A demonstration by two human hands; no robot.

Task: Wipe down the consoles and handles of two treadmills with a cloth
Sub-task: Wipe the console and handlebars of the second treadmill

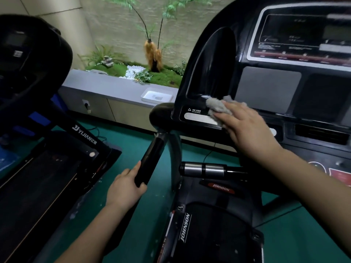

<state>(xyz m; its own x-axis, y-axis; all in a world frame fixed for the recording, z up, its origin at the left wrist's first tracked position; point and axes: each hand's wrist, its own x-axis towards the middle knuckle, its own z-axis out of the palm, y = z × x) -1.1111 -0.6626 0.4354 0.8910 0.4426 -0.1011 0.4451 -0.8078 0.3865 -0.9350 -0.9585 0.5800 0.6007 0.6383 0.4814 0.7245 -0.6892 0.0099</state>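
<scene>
At the lower left corner of the console (269, 86), the right hand (247, 128) lies flat with straight fingers on the grey cloth (218, 106), pressing it to the black plastic just under the cup recess (210, 63). Below and left of the console, the left hand (123, 188) curls round the end of the black side handle (152, 154). By my reading, console wiping is under way at its left edge; whether the display (296, 35) above is done cannot be told, and the handles and the second treadmill (57, 158), well left of the console, probably remain
</scene>
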